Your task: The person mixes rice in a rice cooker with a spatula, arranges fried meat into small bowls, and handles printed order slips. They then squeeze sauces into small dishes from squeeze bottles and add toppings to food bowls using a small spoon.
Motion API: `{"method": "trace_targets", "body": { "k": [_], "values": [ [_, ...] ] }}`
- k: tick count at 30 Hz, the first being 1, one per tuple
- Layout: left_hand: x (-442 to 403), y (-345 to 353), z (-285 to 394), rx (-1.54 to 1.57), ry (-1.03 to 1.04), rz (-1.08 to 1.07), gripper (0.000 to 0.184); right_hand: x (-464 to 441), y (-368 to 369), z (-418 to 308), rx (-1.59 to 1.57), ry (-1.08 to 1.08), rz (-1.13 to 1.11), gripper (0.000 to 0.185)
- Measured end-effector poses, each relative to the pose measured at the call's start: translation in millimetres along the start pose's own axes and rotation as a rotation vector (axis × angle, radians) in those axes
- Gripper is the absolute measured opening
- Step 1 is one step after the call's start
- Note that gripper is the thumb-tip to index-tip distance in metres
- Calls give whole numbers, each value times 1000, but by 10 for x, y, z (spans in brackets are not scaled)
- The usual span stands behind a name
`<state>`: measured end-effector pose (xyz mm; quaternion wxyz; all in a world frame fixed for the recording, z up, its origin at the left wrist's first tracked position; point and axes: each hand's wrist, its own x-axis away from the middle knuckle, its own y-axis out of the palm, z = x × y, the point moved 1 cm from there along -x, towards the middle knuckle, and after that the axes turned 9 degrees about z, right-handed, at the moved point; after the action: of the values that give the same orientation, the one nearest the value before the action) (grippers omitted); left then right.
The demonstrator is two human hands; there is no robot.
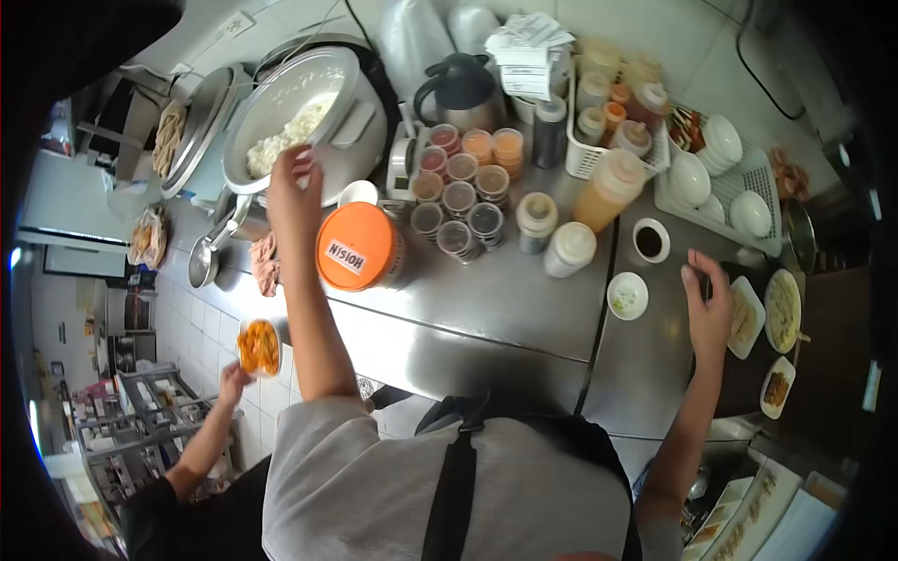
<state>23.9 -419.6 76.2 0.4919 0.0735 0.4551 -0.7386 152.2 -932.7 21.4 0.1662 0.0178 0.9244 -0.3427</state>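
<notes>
Comm. kitchen: steel counter (468,323), sauce bottles (613,187), labelled HOISIN tub (355,247), stacked sauce cups (458,198), etc.

Orange across the tub lid (360,232), with black lettering (344,258) on its white label (347,254). Near-black in the sauce (648,243), white on its bowl (665,236), plain grey on the shirt (533,477).

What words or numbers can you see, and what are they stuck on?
"HOISIN", upside down: on the white rectangular label on the round orange lid.
The white paper slips have print too small and blurred to read.
I can't read any other words or numbers.
</notes>
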Motion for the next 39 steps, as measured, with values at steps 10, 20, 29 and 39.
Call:
{"method": "trace_targets", "body": {
  "k": [10,20,29,39],
  "values": [
    [-369,830,-1401,-430,-367,-1023,101,-1970,884,260,-33,-70,6,50],
    [-314,1197,-1444,-588,-84,-1169,98,-2644,1602,154,266,166,-2,89],
    [-259,1133,-1496,-643,118,-1030,82,-2626,1056,-178,48,105,213,76],
    [-729,351,-742,-371,-14,-576,80,-828,-844,-920,-508,-208,552,83]
  ]
}}
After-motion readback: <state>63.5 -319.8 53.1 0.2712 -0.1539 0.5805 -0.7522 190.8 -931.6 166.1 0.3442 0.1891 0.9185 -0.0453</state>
